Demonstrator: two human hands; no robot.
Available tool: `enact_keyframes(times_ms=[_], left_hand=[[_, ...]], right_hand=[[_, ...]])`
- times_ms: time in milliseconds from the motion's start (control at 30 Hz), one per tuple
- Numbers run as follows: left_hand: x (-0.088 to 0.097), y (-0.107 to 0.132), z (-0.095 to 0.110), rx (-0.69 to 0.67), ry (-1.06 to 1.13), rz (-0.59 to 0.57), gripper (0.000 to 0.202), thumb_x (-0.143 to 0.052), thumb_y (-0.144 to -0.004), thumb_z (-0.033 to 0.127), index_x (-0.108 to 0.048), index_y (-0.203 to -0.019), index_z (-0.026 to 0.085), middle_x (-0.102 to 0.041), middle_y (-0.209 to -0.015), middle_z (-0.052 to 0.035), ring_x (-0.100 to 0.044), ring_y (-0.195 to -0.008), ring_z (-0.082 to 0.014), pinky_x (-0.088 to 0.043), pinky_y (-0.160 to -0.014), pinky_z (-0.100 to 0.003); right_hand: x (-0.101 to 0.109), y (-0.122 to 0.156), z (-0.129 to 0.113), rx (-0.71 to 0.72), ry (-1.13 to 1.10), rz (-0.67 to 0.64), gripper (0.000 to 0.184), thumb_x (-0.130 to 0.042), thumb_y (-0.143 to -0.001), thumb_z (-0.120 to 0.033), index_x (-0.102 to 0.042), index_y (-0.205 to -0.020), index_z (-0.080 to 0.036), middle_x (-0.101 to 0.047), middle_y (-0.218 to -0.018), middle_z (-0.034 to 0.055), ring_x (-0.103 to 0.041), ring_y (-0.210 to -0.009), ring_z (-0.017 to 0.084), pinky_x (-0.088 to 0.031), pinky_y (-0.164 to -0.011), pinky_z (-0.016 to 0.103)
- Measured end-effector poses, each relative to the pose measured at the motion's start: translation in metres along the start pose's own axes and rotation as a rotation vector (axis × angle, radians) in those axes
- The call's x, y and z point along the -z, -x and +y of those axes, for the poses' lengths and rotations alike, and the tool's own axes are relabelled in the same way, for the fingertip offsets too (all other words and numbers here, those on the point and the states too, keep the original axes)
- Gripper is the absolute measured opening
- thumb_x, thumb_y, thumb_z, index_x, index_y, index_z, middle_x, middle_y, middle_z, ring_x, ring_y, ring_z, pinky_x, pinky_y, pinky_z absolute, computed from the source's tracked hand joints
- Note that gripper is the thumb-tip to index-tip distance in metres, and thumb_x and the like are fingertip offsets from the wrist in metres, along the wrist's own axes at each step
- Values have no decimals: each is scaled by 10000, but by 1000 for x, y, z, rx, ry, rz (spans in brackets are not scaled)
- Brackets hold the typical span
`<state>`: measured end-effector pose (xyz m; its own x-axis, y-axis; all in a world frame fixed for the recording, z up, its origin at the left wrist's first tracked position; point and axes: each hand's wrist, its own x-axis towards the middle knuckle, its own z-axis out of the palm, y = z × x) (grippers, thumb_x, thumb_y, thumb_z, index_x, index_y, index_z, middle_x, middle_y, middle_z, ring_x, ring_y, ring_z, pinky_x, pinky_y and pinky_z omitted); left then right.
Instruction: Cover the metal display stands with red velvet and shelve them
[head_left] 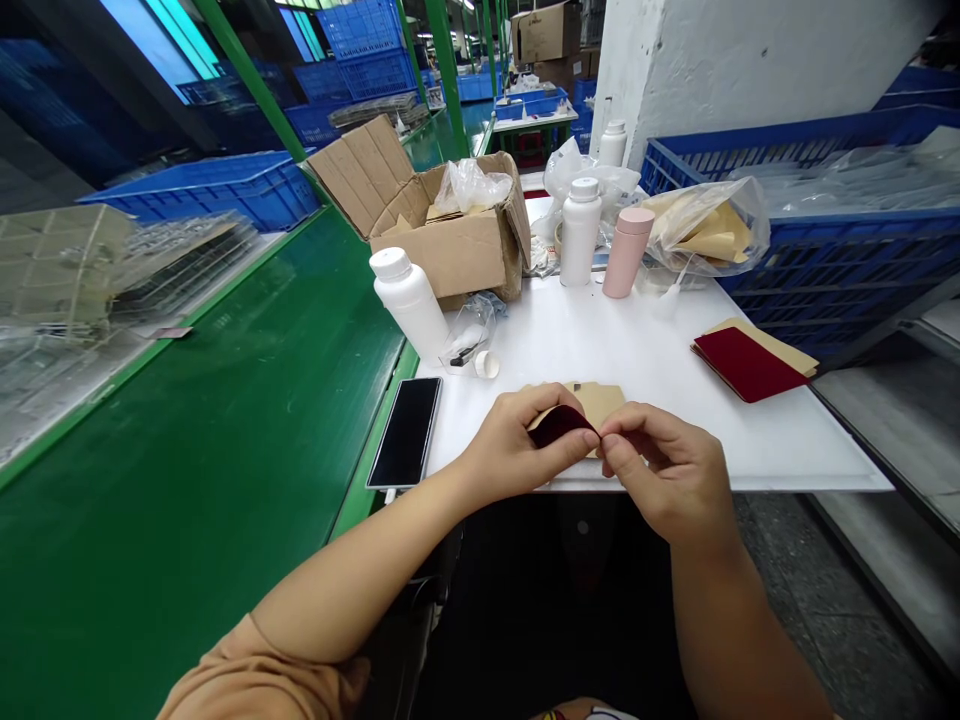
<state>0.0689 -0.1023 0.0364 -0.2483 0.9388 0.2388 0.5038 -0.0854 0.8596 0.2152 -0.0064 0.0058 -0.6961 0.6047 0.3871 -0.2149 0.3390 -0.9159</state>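
My left hand [525,435] is closed on a dark red sheet [559,424] with a tan back, which bends upward between thumb and fingers. At its right corner my right hand [664,465] pinches the same sheet, thumb and forefinger pressed together. Both hands are just above the near edge of the white table [637,340]. Behind and under them lie tan card pieces [600,398], partly hidden by the fingers. To the right rests a small stack of dark red sheets [750,365] with tan backing.
A phone [405,435] lies left of my hands, near a white bottle [411,305] and a small cap [487,364]. Farther back stand an open cardboard box [450,250], another white bottle [580,232] and a pink bottle [628,252]. A green conveyor [225,430] runs along the left; a blue crate [847,250] stands right.
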Motion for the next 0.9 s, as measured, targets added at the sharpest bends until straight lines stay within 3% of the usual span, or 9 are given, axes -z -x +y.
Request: enact_keyframes(times_ms=[533, 900], left_hand=[[8, -4, 0, 48, 165, -183, 230, -718, -756, 338, -603, -761, 139, -561, -657, 12, -474, -575, -90, -373, -541, -213], [10, -4, -1, 66, 121, -150, 222, -687, -776, 351, -603, -755, 146, -540, -629, 14, -452, -559, -86, -357, -513, -206]], right_hand=[[3, -2, -1, -49, -195, -148, 73, -572, -840, -139, -608, -783, -166, -578, -665, -13, -531, -569, 89, -422, -499, 196], [2, -1, 3, -58, -134, -111, 44, -601, -825, -158, -626, -799, -184, -595, -677, -13, -551, -580, 107, -431, -518, 221]])
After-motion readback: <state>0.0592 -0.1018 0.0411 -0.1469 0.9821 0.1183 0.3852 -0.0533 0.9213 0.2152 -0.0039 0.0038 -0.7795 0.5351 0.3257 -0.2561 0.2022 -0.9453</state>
